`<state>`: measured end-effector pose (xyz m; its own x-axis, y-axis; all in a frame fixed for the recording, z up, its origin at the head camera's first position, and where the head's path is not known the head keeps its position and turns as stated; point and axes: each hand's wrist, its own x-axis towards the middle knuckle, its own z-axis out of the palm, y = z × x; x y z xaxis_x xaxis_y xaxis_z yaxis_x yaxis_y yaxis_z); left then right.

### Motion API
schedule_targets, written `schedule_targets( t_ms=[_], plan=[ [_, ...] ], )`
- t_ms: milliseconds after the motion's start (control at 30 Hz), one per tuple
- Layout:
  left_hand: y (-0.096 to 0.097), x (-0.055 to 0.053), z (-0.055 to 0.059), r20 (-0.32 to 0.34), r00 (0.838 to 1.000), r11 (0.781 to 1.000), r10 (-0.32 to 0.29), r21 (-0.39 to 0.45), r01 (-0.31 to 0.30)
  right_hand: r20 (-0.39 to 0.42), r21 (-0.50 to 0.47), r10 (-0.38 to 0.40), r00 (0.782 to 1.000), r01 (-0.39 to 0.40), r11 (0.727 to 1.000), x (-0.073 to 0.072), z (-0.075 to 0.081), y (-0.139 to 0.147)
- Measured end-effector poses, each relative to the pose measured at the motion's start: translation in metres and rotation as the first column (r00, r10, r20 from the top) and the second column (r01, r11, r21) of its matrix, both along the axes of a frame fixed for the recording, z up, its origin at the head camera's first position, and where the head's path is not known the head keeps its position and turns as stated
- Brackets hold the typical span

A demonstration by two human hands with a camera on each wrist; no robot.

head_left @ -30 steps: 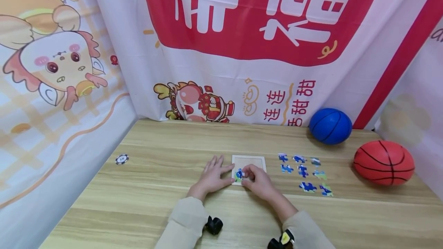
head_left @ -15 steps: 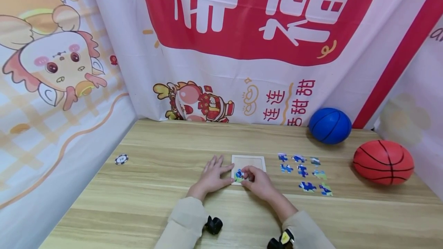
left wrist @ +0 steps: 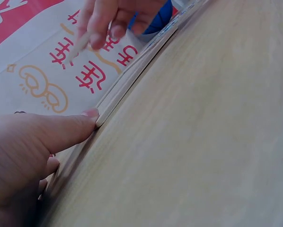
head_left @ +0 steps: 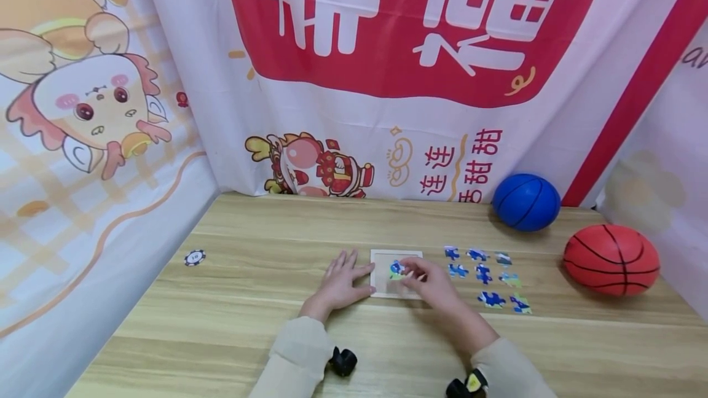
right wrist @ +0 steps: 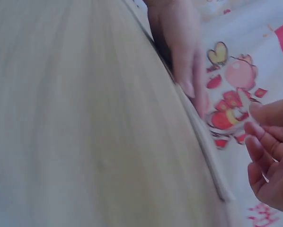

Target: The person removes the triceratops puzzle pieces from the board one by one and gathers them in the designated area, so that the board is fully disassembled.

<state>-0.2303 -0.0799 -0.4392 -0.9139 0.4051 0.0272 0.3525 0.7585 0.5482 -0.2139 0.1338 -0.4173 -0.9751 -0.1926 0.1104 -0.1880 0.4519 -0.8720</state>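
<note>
In the head view my right hand (head_left: 437, 287) pinches a blue-and-green jigsaw puzzle piece (head_left: 396, 269) between thumb and fingertips. The piece is tilted and raised over a shallow square puzzle tray (head_left: 397, 252) with a pale rim. Seen from the left wrist, the lifted piece (left wrist: 78, 48) shows as a thin pale edge. My left hand (head_left: 340, 282) rests flat at the tray's left side, fingers spread on the table. Its thumb (left wrist: 80, 127) touches the tray's corner. Several loose puzzle pieces (head_left: 483, 273) lie in rough rows right of the tray.
A blue ball (head_left: 526, 202) and a red ball (head_left: 611, 260) stand at the table's right rear. A round chip marked 10 (head_left: 195, 257) lies on the wooden table (head_left: 265, 235) at the far left. A printed cloth (head_left: 310, 103) hangs behind the table.
My right hand has lifted the puzzle piece from the tray's lower left corner and moved it up and to the right. My left hand stays in place.
</note>
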Motion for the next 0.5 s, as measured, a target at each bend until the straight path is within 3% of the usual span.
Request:
schedule_targets(
  t_ms=[233,500],
  plan=[
    [-0.001,0.002,0.001,-0.007,1.0,1.0,-0.008,0.008,0.008,-0.026,0.022,-0.043,0.999,0.044,0.999,0.01,0.016,0.045],
    [-0.002,0.001,-0.001,-0.011,1.0,1.0,-0.008,0.009,0.008,-0.031,0.071,-0.063,0.998,0.065,0.995,0.018,0.018,0.089]
  ],
)
